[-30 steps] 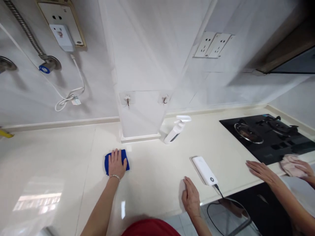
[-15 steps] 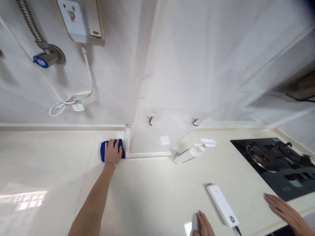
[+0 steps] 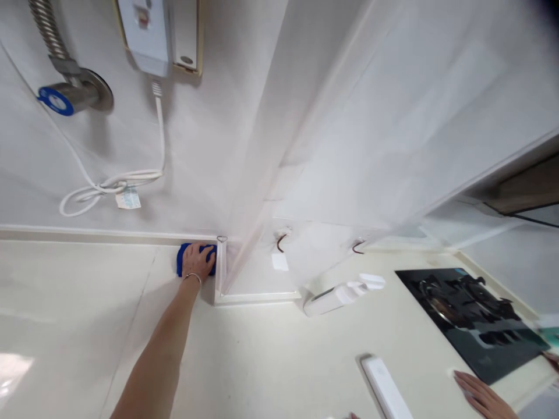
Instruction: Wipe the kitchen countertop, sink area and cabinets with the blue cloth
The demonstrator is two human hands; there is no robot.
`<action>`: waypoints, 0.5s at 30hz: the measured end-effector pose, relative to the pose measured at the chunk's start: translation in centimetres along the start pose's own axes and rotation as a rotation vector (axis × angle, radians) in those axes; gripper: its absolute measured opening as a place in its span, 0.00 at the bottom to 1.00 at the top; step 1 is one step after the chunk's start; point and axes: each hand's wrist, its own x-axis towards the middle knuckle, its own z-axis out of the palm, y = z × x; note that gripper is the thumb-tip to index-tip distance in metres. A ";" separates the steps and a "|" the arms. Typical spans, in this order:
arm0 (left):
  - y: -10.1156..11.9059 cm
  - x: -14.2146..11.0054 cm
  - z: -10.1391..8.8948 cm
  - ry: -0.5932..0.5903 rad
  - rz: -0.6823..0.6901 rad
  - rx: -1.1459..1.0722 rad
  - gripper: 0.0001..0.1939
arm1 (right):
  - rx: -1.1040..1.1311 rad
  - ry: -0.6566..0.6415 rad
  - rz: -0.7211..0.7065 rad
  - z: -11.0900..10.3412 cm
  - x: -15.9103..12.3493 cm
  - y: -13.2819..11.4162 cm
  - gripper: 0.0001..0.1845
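My left hand [image 3: 197,263], with a bracelet at the wrist, presses a folded blue cloth [image 3: 180,261] onto the pale countertop [image 3: 262,355]. The cloth lies by the back wall, close to the raised white ledge of the boxed-in corner [image 3: 220,270]. My fingers are curved over it, and its edges show around them. Of my right hand [image 3: 353,416] only a fingertip rises at the bottom edge of the head view. It is left of a long white device [image 3: 385,387], and the rest is out of frame.
A white spray bottle [image 3: 334,299] leans by the corner. The black gas hob [image 3: 467,320] is to the right, with another person's hand [image 3: 484,398] resting near its front. A valve [image 3: 72,96], a white plug [image 3: 146,38] and a looped cable [image 3: 100,189] hang on the wall.
The view has shifted and come closer to the wall. My left hand and the cloth have moved nearer the back wall. My right hand has mostly left the frame.
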 end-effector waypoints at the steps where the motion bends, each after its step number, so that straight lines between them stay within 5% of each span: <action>1: -0.1 0.1 -0.1 0.000 0.005 -0.005 0.19 | 0.006 -0.007 0.002 -0.7 2.4 0.2 0.54; 4: -0.2 -0.5 -0.5 -0.023 0.032 -0.013 0.20 | 0.019 -0.048 -0.013 -2.4 5.4 -0.5 0.53; 7: -0.1 -2.4 -1.4 -0.042 0.054 -0.004 0.21 | 0.013 -0.034 -0.061 -2.9 2.7 -2.3 0.55; 11: 0.3 -6.8 -3.2 -0.042 0.071 0.020 0.22 | -0.057 -0.078 -0.075 -1.6 -8.2 -4.9 0.53; 15: 1.1 -12.3 -5.3 -0.053 0.112 0.049 0.21 | -0.287 -0.412 -0.041 0.1 -19.3 -5.4 0.46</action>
